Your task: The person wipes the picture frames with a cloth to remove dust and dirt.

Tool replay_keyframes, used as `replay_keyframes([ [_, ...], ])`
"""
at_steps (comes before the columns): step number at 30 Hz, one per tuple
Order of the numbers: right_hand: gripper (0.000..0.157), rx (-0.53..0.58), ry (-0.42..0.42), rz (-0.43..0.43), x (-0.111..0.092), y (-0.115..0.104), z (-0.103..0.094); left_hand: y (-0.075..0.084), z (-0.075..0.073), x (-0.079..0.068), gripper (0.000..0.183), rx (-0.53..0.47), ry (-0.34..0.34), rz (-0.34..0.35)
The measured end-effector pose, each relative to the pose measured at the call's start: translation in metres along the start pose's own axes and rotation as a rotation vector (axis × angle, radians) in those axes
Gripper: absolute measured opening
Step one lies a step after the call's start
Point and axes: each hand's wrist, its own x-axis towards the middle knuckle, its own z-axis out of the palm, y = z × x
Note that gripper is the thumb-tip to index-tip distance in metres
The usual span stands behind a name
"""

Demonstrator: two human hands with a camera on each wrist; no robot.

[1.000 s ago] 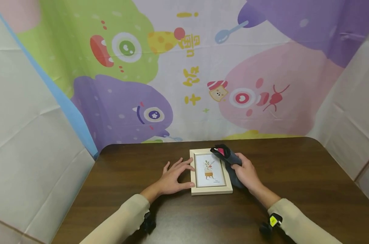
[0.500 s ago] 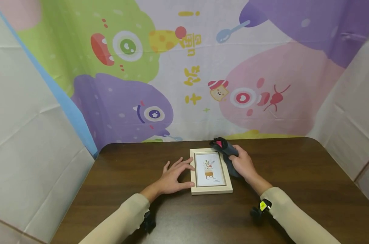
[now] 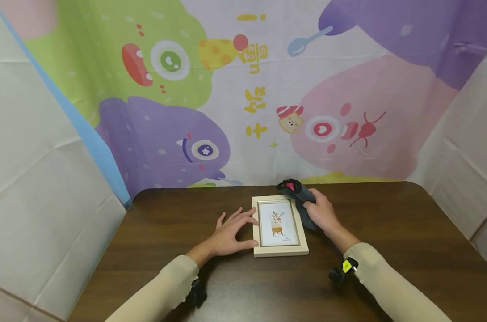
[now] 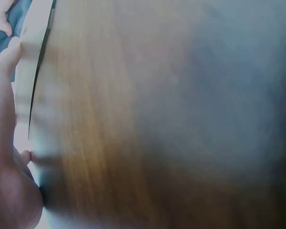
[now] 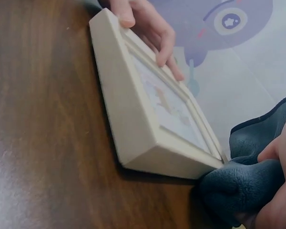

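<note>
A cream picture frame (image 3: 281, 252) lies flat on the dark brown wooden table, with a potted-plant print (image 3: 278, 223) inside it. My left hand (image 3: 229, 233) rests at the frame's left side; its spread fingertips and thumb touch that border. At the far right corner, my right hand (image 3: 323, 215) grips a folded dark blue-grey cloth (image 3: 301, 193). The cloth lies over the corner and hangs along the right side, covering part of that border. The right wrist view shows the cloth (image 5: 245, 183) bunched against the frame's corner. In the left wrist view, part of my left hand (image 4: 5, 143) is by the frame's edge.
The brown table (image 3: 243, 286) extends around the frame to both sides and toward me. A cartoon-printed curtain (image 3: 259, 161) hangs along the table's back edge. Pale panels stand at left and right. Each sleeve has a small black device at the wrist.
My right hand and the cloth have moved slightly away from me along the frame's right side, up to the far corner. The left hand and the frame have stayed in place.
</note>
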Motion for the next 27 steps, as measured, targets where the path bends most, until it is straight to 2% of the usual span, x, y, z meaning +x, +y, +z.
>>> replay_keyframes([
  [3,0.047,-0.002,0.001,-0.001,0.004,-0.001,-0.002,0.001,0.000,0.001,0.057,0.000,-0.001,0.000],
  [7,0.048,0.001,0.025,0.005,0.002,-0.014,-0.007,0.004,-0.003,0.002,0.055,0.005,-0.040,-0.042],
  [14,0.044,0.001,0.084,-0.019,-0.016,-0.056,-0.021,0.006,-0.004,0.002,0.054,0.014,-0.060,-0.065],
  [21,0.054,0.058,0.036,0.016,-0.057,-0.121,-0.036,0.007,-0.004,0.000,0.054,0.007,-0.055,-0.060],
  [27,0.050,0.019,0.084,-0.032,-0.060,-0.136,-0.028,0.007,-0.005,0.001,0.054,0.012,-0.050,-0.054],
])
